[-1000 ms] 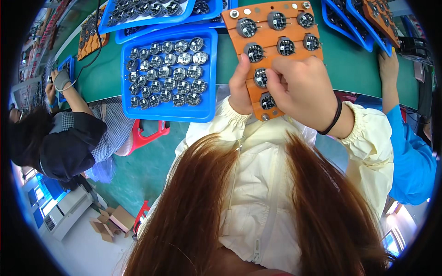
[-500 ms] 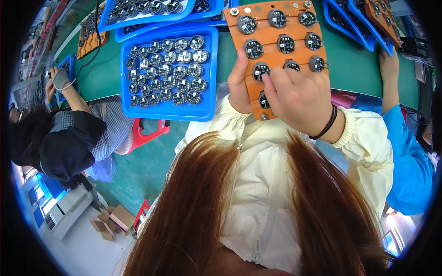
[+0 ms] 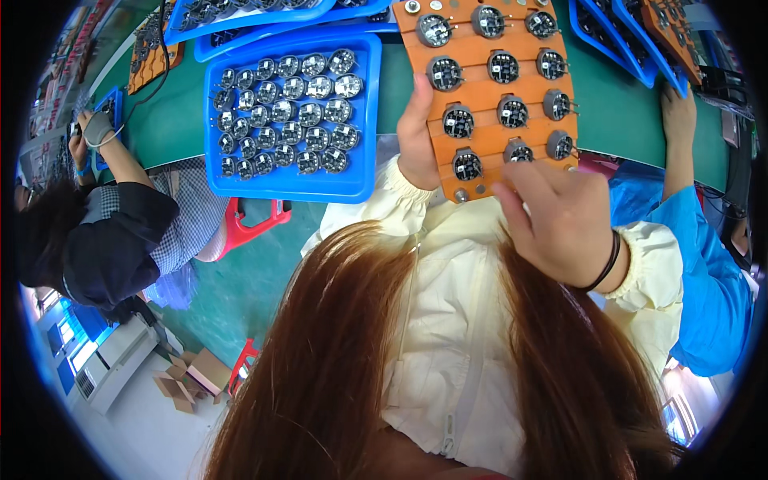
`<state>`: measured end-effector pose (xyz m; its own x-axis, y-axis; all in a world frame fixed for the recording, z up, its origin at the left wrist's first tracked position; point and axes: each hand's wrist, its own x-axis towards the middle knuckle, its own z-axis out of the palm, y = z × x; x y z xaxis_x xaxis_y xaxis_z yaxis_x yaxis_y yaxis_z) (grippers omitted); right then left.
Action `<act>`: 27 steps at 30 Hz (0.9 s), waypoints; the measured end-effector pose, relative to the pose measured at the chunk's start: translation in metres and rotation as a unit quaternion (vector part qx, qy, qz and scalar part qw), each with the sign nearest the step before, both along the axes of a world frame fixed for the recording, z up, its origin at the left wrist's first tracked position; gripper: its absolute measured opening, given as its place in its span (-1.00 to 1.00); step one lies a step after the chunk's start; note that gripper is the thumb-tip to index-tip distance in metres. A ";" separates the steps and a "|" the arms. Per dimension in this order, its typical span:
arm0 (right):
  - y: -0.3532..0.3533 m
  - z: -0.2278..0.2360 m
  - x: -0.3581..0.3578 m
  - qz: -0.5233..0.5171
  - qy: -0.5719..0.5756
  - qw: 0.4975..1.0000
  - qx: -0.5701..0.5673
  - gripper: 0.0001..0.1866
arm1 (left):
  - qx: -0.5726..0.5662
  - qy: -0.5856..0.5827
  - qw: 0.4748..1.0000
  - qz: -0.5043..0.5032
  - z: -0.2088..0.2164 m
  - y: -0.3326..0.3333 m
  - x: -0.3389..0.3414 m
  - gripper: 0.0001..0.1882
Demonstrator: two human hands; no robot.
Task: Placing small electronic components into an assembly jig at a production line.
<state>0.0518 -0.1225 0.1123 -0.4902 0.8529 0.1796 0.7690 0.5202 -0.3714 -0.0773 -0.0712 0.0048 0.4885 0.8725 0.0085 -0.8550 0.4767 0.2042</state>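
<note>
My left hand [image 3: 418,136] grips an orange slotted board [image 3: 478,90] by its left edge, the thumb lying along that edge. Rows of round grey parts with small circuit boards and thin pins, such as one motor-like part [image 3: 512,111], sit in the board's slots. My right hand [image 3: 560,224] is at the board's lower end, fingers bent and thumb apart from the index finger. Its index fingertip meets or covers the edge of a round part [image 3: 519,150] in the lowest row; actual contact is unclear. No loose part shows in that hand.
Left of the board, a blue tray [image 3: 371,120] of similar round parts overhangs the green table [image 3: 186,132]. More blue trays [image 3: 264,26] stand behind it. At right are tilted trays [image 3: 612,48] and another orange board [image 3: 668,40]. People sit on both sides, including a blue sleeve [image 3: 696,280].
My right hand has drawn back down and right from the left column, uncovering the lower left parts and the middle ones. The board has shifted slightly right in view, still in my left hand.
</note>
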 end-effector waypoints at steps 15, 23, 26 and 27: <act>-0.020 -0.043 -0.027 -0.176 0.083 0.981 -0.005 -0.79 | 0.026 -0.134 0.990 -0.022 -0.011 0.001 0.001 -0.23; -0.016 -0.051 -0.035 -0.195 0.037 0.977 0.072 -0.78 | 0.013 -0.059 0.998 0.010 -0.010 0.001 0.007 -0.25; -0.017 -0.060 -0.037 -0.201 0.040 0.968 0.143 -0.76 | 0.012 -0.066 0.998 0.010 -0.009 0.001 0.006 -0.24; -0.017 -0.062 -0.036 -0.205 0.047 0.969 0.127 -0.76 | 0.005 -0.072 0.997 0.008 -0.010 0.001 0.006 -0.24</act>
